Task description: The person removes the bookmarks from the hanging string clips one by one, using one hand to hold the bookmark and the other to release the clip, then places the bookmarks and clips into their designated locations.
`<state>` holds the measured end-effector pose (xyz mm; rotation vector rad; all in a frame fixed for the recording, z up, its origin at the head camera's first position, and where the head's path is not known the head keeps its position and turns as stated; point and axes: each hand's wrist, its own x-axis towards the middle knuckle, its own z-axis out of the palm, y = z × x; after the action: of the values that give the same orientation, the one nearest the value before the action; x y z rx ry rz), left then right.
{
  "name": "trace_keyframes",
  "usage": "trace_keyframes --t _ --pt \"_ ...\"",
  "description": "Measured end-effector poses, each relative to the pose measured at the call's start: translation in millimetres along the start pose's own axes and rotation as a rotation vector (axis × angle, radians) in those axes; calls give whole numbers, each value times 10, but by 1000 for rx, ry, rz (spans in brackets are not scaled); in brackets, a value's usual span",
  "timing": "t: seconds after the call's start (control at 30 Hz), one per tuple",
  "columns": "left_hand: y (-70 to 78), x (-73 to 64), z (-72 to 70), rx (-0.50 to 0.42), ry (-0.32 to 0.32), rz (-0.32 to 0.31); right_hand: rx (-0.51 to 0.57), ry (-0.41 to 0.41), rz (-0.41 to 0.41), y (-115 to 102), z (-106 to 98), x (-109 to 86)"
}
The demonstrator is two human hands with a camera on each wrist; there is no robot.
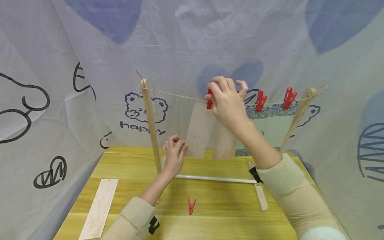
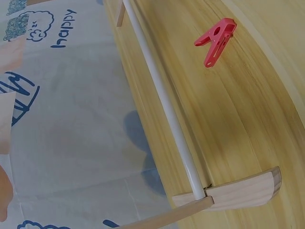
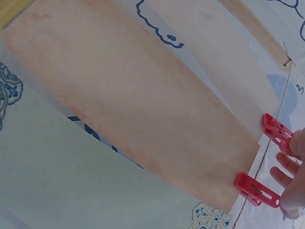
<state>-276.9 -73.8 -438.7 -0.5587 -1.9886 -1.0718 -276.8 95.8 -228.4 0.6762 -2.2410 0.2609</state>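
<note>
My right hand [image 1: 228,100] is up at the string [image 1: 177,95], pinching a red clothespin [image 3: 274,129] by its handle end. That clothespin sits on the string at the top corner of a pale paper strip [image 1: 199,130]. Beside it, a second red clothespin [image 3: 257,189] holds a brownish paper strip [image 3: 133,100], just under my other fingers. My left hand [image 1: 174,155] is lower, by the left edge of the pale strip, its fingers loosely bent. Only a bit of that hand shows at the edge of the left wrist view, apart from the paper there.
Two red clothespins [image 1: 261,101] hold a pale green sheet with a blue patterned border [image 1: 258,112] at the right. Wooden posts [image 1: 151,123] and a white rod [image 1: 216,179] form the stand. A loose red clothespin [image 1: 191,206] and a printed bookmark strip [image 1: 99,208] lie on the table.
</note>
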Motion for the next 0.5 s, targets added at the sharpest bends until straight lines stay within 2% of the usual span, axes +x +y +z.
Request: trace_keyframes --t 0.5 --pt "-1 1 -46 5 -14 -18 56 237 -69 15 58 4"
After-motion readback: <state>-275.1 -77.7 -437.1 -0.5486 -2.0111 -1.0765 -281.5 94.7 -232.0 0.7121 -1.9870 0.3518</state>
